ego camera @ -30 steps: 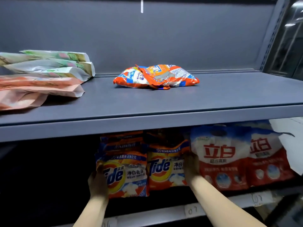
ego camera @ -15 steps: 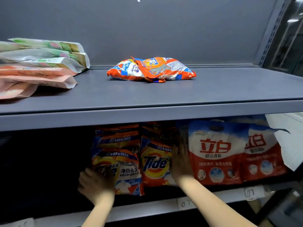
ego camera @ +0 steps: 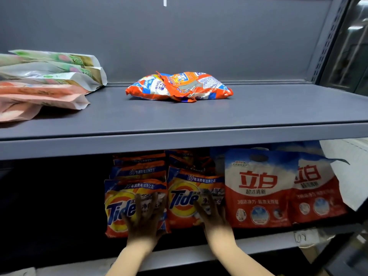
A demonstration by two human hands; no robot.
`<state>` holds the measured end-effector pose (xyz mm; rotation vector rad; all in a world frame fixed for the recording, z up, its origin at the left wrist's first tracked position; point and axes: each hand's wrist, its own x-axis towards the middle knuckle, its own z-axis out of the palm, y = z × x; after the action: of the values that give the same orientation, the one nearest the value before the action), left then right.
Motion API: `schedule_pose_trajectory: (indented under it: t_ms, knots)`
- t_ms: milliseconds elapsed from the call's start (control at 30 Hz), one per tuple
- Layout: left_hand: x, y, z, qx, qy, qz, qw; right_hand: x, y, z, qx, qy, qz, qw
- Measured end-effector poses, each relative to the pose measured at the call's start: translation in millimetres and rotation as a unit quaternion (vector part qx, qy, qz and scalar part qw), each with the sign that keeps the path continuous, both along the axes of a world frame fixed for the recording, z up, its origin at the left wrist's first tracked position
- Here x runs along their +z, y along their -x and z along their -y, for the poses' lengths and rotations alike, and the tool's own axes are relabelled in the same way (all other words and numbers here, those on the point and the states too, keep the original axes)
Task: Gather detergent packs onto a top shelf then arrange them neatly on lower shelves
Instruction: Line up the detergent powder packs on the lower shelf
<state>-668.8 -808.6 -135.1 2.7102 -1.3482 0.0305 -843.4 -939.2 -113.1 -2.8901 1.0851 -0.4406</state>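
Flat glossy pastel pouches (ego camera: pixel 45 82) lie stacked on the matte grey top shelf (ego camera: pixel 199 134) beside crinkly orange packs (ego camera: pixel 179 87), while down on the lower shelf (ego camera: pixel 189 253) the left hand (ego camera: pixel 144 220) and right hand (ego camera: pixel 214 216) press spread fingers flat on upright shiny Tide packs (ego camera: pixel 137 204), with red-and-white bags (ego camera: pixel 258 188) standing just right.

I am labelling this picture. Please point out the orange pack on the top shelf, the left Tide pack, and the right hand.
orange pack (ego camera: pixel 179 86), head view, middle of its crumpled top.
left Tide pack (ego camera: pixel 119 210), head view, on the logo.
right hand (ego camera: pixel 214 218), head view, back of the hand.
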Motion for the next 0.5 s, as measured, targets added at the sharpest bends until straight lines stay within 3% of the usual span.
schedule_pose_trajectory:
  t_ms: [133,500]
  knots:
    - [6,-18,9,-0.015,-0.027,-0.076,0.997,-4,-11,19,0.036,-0.075,-0.040,0.996]
    - [22,-12,5,-0.020,-0.039,-0.080,0.996,8,-15,29,0.072,-0.130,-0.071,0.986]
